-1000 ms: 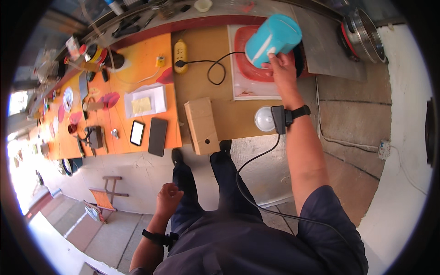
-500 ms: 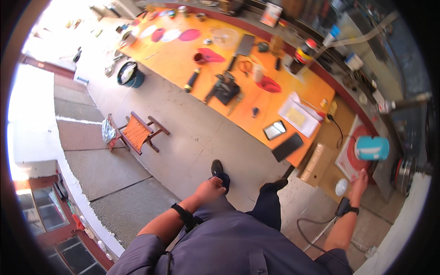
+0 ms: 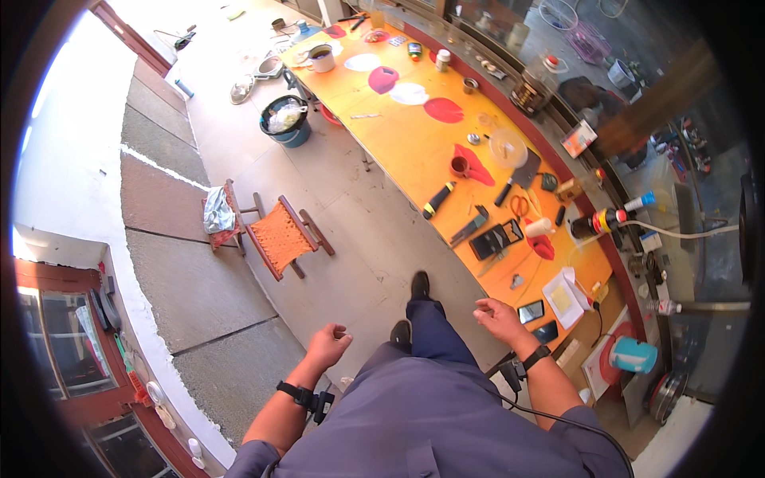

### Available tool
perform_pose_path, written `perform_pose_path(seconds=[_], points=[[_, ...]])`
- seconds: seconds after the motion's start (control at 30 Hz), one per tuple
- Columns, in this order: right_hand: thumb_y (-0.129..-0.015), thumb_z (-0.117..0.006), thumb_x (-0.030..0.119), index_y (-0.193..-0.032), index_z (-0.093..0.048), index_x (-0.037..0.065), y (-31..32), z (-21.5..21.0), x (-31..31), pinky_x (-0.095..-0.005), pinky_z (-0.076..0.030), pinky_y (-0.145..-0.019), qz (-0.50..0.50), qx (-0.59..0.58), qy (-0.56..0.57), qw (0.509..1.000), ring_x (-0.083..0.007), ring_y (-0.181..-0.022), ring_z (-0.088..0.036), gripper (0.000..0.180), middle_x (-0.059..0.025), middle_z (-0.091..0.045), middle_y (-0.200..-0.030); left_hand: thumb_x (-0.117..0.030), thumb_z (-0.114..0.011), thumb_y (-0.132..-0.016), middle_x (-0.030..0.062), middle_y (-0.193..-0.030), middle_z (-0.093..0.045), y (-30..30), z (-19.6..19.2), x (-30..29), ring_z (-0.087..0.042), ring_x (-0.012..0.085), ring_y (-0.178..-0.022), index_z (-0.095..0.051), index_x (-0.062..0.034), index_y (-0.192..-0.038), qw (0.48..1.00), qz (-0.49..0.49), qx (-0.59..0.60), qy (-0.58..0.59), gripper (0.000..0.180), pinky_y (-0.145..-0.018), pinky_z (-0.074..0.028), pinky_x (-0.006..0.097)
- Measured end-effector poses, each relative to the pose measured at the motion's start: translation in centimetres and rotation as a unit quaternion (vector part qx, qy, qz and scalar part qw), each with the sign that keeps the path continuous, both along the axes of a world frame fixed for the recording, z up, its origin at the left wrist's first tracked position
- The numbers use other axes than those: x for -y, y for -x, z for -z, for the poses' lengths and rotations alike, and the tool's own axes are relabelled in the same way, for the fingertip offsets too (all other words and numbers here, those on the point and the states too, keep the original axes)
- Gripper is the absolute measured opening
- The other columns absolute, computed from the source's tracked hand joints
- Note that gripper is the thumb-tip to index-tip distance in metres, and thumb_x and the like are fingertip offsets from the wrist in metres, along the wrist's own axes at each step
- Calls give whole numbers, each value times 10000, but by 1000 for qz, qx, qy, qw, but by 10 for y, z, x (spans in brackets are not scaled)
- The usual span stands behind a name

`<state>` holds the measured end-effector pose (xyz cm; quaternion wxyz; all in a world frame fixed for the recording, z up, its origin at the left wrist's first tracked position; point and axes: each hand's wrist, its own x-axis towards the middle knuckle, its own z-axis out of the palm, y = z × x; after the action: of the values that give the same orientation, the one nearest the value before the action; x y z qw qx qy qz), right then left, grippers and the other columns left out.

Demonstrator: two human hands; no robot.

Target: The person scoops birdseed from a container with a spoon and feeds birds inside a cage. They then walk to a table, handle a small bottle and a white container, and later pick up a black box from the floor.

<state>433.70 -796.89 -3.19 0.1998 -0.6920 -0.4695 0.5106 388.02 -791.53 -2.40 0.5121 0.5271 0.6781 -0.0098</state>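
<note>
My left hand hangs in front of my body above the floor, with loosely bent, slightly parted fingers and nothing visible in it. My right hand is also bare, its fingers loosely apart, beside the near edge of the orange-yellow table. Closest to it is a smartphone on the table. A second dark device lies next to the phone, partly behind my forearm. White papers sit just beyond. Each wrist wears a black strap with a small device.
A folding stool with an orange woven seat stands on the left, and a dark bucket farther off. Scissors, a cleaver, a black tool case and several cups lie on the table. A turquoise container stands at right.
The view has shifted right, with more of the table's far end showing. My right hand has left the area by the turquoise container and come in near the phone. My feet have moved.
</note>
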Motion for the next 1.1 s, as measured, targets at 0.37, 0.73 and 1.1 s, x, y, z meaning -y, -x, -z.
perform_pose_path(seconds=[0.37, 0.73, 1.1], points=[[-918, -731, 347, -1202, -677, -17, 44, -3, -245, -344, -569, -816, -76, -14, -19, 997, -224, -900, -730, 464, -154, -744, -1063, -214, -718, -946, 153, -1039, -725, 21, -1, -169, -711, 192, -875, -611, 61, -1239, 999, -36, -17, 12, 416, -746, -585, 319], [-913, -718, 286, -1131, -708, 11, 71, 4, -431, -352, -571, -781, -64, 29, 43, 997, -243, -879, -738, 351, -141, -747, -1025, -238, -732, -922, 172, -1050, -743, 44, 2, -362, -719, 267, -968, -652, 33, -1206, 997, -47, 29, 59, 402, -883, -563, 364], [-874, -743, 213, -1070, -702, 115, 148, 112, -654, -440, -563, -770, -21, 289, -46, 956, -317, -909, -691, 223, -101, -682, -1024, -150, -701, -933, 155, -1025, -744, 112, 55, -610, -727, 209, -930, -616, 67, -1224, 994, -7, 43, 104, 372, -829, -583, 326]])
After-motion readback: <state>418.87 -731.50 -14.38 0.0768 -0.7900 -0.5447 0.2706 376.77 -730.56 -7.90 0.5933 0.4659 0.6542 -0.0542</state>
